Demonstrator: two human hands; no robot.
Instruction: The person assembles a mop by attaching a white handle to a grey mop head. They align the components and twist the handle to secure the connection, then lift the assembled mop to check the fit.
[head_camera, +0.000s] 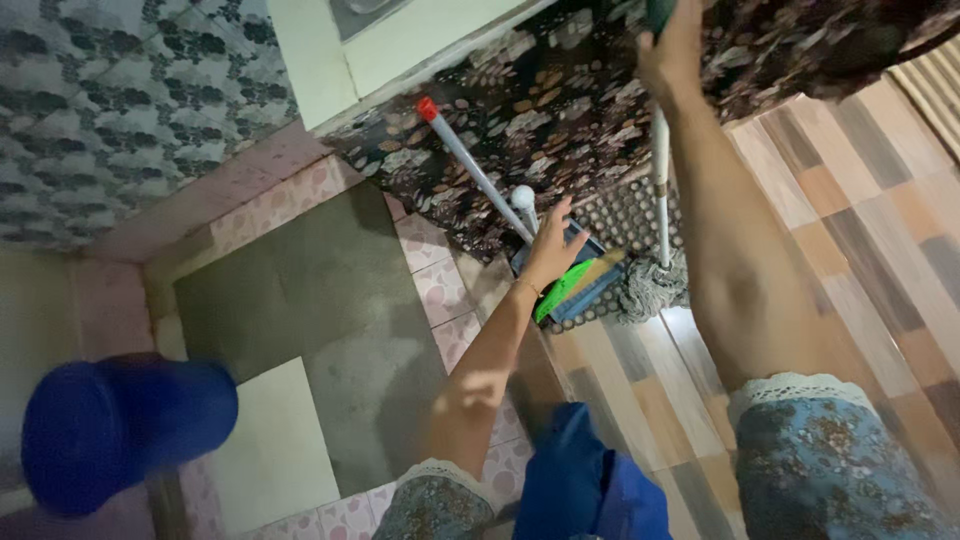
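At nine o'clock low on the floor, a blue bucket (120, 430) is seen, blurred, beside grey and pink tiles (330, 300). A floral cloth (560, 110) is hung at twelve o'clock, and a red-capped pole (470, 165) is leaned against it. The mop (661, 200), white-handled with a grey stringy head on a rubber mat (630, 215), is gripped at the top by the right hand (668, 50). The left hand (552, 250), fingers spread apart, is stretched toward a white-knobbed handle (523, 200) above a blue dustpan (580, 285) with green inside.
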